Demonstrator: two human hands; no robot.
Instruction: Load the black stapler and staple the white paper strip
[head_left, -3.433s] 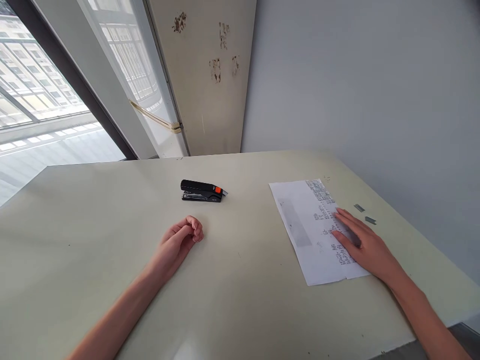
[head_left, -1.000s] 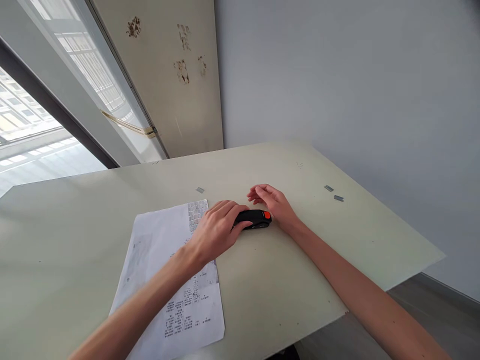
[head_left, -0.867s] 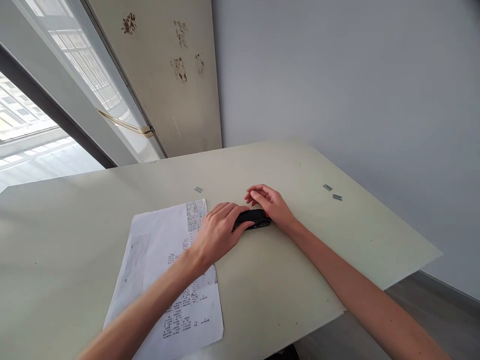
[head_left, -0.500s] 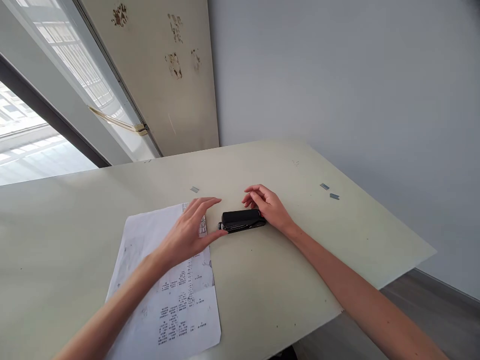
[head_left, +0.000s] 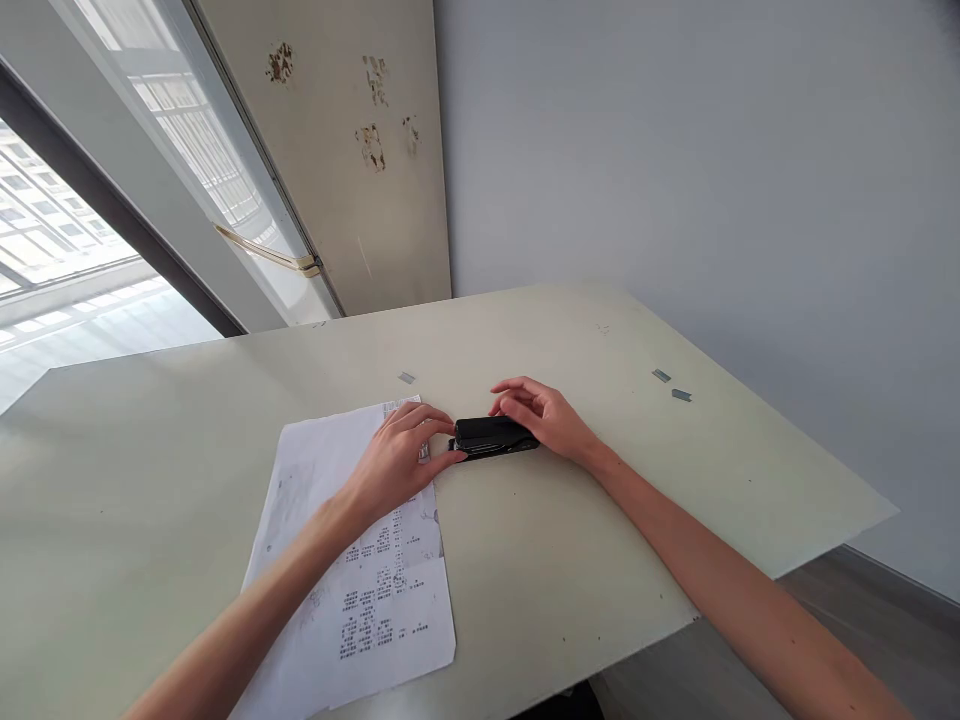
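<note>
The black, long-bodied plastic stapler (head_left: 495,435) lies on the smooth, pale cream tabletop (head_left: 585,550), just beside the right edge of a white sheet of printed paper (head_left: 300,480). I have it stretched roughly crosswise in front of me, between my two bare hands.

My left hand (head_left: 405,450) reaches over the top right corner of the paper. Its thumb meets the near side of the stapler's left end and its fingertips come to the far side, with a clear gap between thumb and forefinger; from here I can't tell whether they pinch the body or only touch it.

My right hand (head_left: 544,415) covers the stapler's right end, its fingers loosely bent and reaching past the far side. The hand hides that contact, so I can't say how firm the grip is.

Beyond the paper I see a small grey strip of staples (head_left: 406,378). Two more grey staple strips (head_left: 681,396) lie well to the right, near the table's edge. Behind the table stand a tall cream cabinet side with brown stains (head_left: 382,210) and a plain grey-blue wall (head_left: 675,150).
</note>
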